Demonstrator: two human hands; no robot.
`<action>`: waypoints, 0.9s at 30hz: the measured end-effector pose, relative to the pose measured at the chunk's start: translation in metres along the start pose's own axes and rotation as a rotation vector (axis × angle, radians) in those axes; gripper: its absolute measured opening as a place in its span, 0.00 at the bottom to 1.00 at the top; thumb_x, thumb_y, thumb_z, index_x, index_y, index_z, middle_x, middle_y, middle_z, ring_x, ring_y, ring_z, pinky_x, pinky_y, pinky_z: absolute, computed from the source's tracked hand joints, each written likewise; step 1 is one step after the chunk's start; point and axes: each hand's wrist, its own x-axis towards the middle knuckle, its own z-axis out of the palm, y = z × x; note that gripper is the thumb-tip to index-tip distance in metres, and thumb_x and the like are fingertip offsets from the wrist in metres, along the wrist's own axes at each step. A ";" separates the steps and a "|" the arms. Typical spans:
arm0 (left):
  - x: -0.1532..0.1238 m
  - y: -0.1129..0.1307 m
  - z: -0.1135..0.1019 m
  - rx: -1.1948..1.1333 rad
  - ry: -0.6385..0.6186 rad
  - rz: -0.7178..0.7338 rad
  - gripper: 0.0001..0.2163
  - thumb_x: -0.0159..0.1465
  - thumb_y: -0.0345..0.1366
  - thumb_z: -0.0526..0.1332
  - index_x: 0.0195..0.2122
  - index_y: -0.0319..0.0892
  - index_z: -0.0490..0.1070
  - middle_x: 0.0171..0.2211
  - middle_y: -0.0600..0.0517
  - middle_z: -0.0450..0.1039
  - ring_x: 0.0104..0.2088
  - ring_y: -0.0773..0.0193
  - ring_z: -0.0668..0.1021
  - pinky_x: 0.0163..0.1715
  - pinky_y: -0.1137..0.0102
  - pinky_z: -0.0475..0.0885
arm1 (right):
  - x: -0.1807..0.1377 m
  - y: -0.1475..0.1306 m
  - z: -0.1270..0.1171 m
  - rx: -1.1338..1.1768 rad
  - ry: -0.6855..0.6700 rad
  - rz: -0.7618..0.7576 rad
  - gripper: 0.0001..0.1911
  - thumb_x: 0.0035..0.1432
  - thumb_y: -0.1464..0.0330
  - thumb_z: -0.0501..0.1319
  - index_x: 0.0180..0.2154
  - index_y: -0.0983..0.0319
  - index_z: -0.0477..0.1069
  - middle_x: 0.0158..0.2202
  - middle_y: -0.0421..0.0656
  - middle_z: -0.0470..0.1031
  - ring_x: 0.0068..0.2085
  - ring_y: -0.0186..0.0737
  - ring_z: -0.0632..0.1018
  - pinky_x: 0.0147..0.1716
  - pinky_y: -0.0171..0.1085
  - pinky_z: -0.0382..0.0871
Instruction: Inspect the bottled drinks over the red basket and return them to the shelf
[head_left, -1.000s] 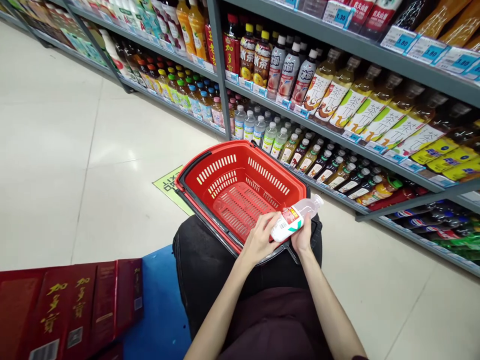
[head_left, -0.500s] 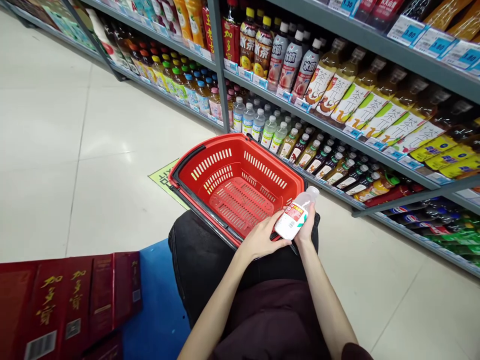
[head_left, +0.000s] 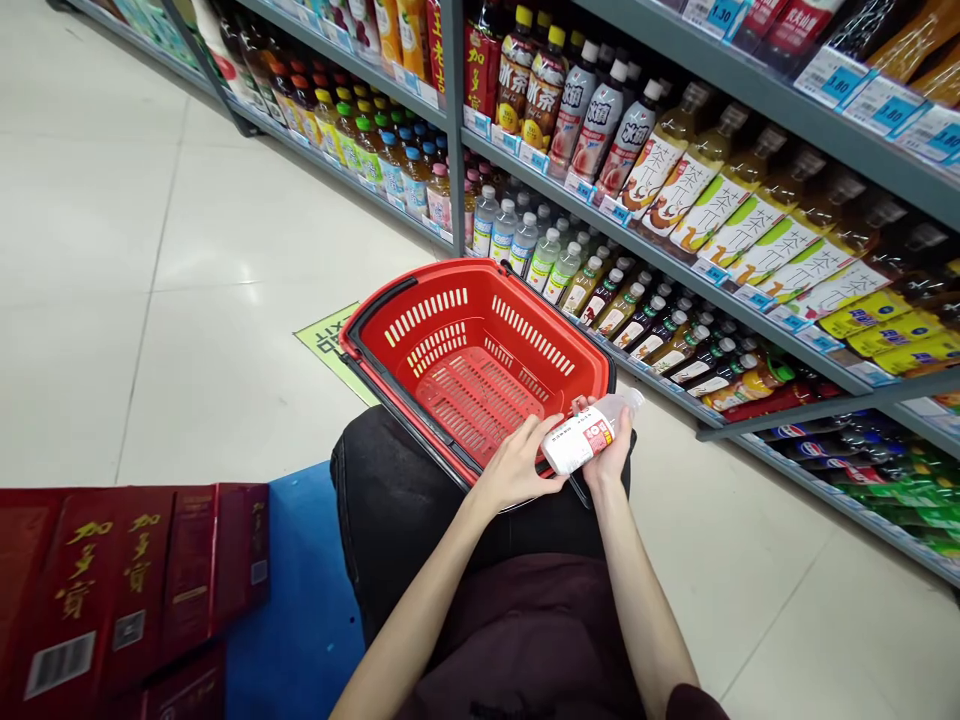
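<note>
A small white-capped bottle (head_left: 574, 442) with a white and red label lies tilted across my hands, its cap end pointing up and right. My right hand (head_left: 611, 455) wraps round it near the neck. Around the bottle's base end are the thumb and fingers of my left hand (head_left: 514, 468). Both hands are over the near right rim of a red shopping basket (head_left: 442, 325), which rests on my lap. Nothing lies inside the basket, and its black handles are folded down along the rim.
Ahead, a grey shelf unit (head_left: 660, 235) holds rows of drink bottles with price tags. Dark red cartons (head_left: 150, 590) stand at the lower left beside a blue surface (head_left: 300, 580). A green-yellow floor sign (head_left: 330, 345) shows past the basket on the tiled floor (head_left: 217, 240).
The bottle has turned in my hands: it lies flatter, and a different part of its label faces up. My left fingers have shifted at its base. The view has moved slightly.
</note>
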 end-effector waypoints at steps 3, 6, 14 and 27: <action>0.000 0.000 -0.001 -0.018 0.009 0.041 0.41 0.54 0.31 0.72 0.68 0.49 0.57 0.51 0.48 0.65 0.46 0.55 0.78 0.47 0.62 0.78 | -0.001 -0.003 0.001 0.053 -0.035 0.029 0.27 0.57 0.46 0.61 0.44 0.62 0.70 0.40 0.43 0.78 0.41 0.36 0.81 0.49 0.39 0.77; 0.000 -0.001 0.000 -0.012 0.017 0.082 0.40 0.56 0.30 0.72 0.68 0.50 0.56 0.54 0.47 0.64 0.50 0.54 0.78 0.48 0.62 0.78 | -0.002 -0.005 0.002 0.053 -0.027 0.039 0.27 0.57 0.46 0.62 0.44 0.63 0.69 0.39 0.42 0.77 0.38 0.34 0.79 0.43 0.36 0.76; 0.001 -0.007 0.003 0.074 -0.029 0.079 0.35 0.62 0.30 0.69 0.68 0.50 0.56 0.59 0.44 0.63 0.52 0.50 0.78 0.50 0.56 0.80 | -0.003 0.002 0.007 -0.038 0.057 0.028 0.32 0.58 0.42 0.61 0.48 0.63 0.69 0.43 0.45 0.78 0.41 0.36 0.80 0.46 0.38 0.76; -0.001 -0.005 -0.005 -0.082 -0.086 -0.175 0.36 0.65 0.43 0.67 0.71 0.45 0.55 0.66 0.42 0.65 0.64 0.47 0.71 0.64 0.51 0.68 | 0.001 -0.007 0.003 0.074 -0.023 0.036 0.28 0.59 0.50 0.61 0.51 0.64 0.70 0.51 0.48 0.78 0.49 0.42 0.81 0.55 0.45 0.75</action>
